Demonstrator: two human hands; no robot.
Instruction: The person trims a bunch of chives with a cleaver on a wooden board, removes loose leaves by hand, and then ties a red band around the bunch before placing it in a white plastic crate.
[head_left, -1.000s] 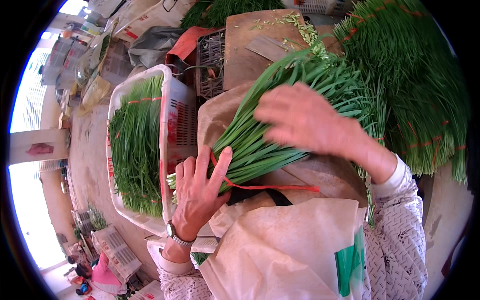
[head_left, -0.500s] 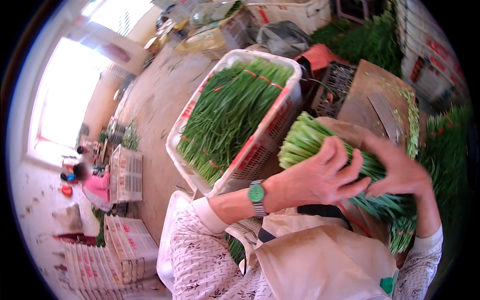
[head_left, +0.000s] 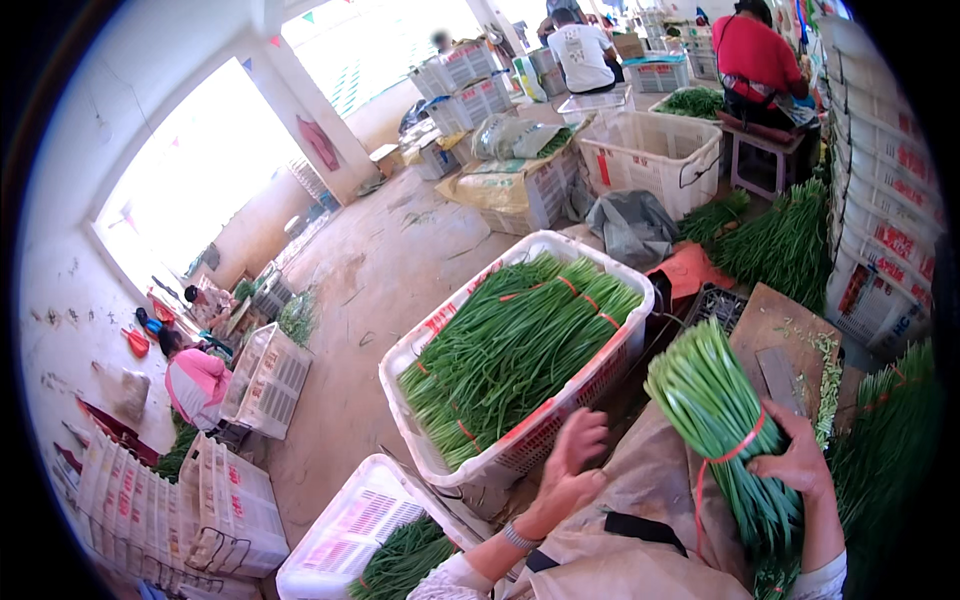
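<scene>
My right hand (head_left: 797, 455) is closed round the side of a thick bundle of garlic chives (head_left: 715, 385), pale cut ends pointing up and away from me. A red tie (head_left: 735, 452) circles the bundle at its middle, with a loose tail hanging down over my apron. My left hand (head_left: 573, 468) is off the bundle, fingers apart and holding nothing. It is beside the near right side of a white plastic crate (head_left: 408, 425) packed with tied chive bundles (head_left: 520, 335).
A wooden board (head_left: 790, 310) with a flat blade (head_left: 777, 375) and trimmings lies beyond the bundle. Stacked crates (head_left: 885, 200) and more chives (head_left: 885, 450) stand at right. Another crate (head_left: 335, 530) is near left. Several people work farther off, one in red (head_left: 755, 60).
The view has tilted up. My left hand has left the bundle and moved left. The bundle stands more upright in my right hand, its red tie now visible around it.
</scene>
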